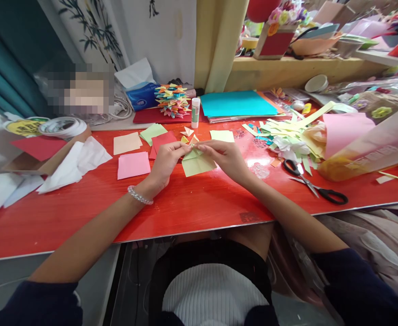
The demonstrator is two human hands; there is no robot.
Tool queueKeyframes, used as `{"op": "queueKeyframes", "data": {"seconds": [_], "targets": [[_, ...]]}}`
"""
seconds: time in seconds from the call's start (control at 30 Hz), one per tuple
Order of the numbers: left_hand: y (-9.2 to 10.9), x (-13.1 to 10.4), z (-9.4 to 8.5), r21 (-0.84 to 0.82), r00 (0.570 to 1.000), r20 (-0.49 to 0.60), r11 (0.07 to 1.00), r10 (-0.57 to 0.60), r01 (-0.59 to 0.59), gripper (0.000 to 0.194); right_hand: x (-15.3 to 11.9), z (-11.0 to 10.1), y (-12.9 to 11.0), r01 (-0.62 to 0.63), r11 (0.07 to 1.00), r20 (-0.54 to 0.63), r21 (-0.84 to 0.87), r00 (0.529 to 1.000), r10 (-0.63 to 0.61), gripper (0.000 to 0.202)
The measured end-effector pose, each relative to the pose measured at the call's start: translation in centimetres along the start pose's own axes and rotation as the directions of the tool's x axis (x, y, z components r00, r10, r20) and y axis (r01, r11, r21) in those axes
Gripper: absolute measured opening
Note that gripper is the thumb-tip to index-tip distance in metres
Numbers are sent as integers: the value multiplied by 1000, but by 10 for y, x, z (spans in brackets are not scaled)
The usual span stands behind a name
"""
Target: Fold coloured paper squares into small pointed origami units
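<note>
Between my two hands is a square of light green paper [198,165] with crease lines across it. My left hand [165,164], a beaded bracelet at its wrist, pinches the paper's upper left edge. My right hand [226,156] pinches the upper edge from the other side. Just beyond the fingertips lie small folded orange paper pieces [188,131]. A glue stick [195,113] stands upright behind them. Left of my hands are red paper squares [163,138], a pink stack [134,165], a peach stack [127,143] and green squares [151,132].
Black-handled scissors [309,183] lie right, near paper scraps [287,136] and a large plastic bag [371,145]. Blue sheets [239,104] and a colourful folded-paper ball [172,102] sit at the back. Left is a cardboard box [45,158] with tape rolls [61,127].
</note>
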State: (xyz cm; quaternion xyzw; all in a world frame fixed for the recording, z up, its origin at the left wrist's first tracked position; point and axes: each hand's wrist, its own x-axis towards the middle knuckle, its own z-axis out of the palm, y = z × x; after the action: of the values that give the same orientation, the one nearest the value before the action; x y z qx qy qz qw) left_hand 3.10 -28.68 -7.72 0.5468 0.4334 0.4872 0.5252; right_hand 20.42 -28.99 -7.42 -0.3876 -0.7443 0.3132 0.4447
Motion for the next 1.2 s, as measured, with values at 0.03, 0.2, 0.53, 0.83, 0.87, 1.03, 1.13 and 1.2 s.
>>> {"op": "queueKeyframes", "data": {"seconds": [0.03,0.2,0.53,0.83,0.87,1.03,1.13,1.2], "targets": [[0,0,0,8,1000,5,1000,0,0,14,1,0,1,-41,997,-9,60,999,42,23],[0,1,-1,58,1000,20,998,18,-20,15,5,-3,7,-248,899,103,361,969,226,37],[-3,5,-7,293,991,63,947,121,-134,22,9,-10,3,-482,794,335,371,867,370,32],[0,2,-6,413,984,125,895,126,-168,22,8,-14,8,-599,644,471,477,792,388,29],[0,2,-6,414,984,129,895,123,-166,22,8,-15,8,-603,648,497,465,783,373,30],[2,3,-8,430,983,110,885,143,-177,23,8,-18,6,-591,675,505,442,785,358,36],[3,2,-8,442,984,109,880,139,-173,25,9,-18,4,-590,694,507,413,782,363,31],[4,2,-8,446,985,111,880,129,-165,26,9,-18,3,-590,697,511,407,780,362,30]]}}
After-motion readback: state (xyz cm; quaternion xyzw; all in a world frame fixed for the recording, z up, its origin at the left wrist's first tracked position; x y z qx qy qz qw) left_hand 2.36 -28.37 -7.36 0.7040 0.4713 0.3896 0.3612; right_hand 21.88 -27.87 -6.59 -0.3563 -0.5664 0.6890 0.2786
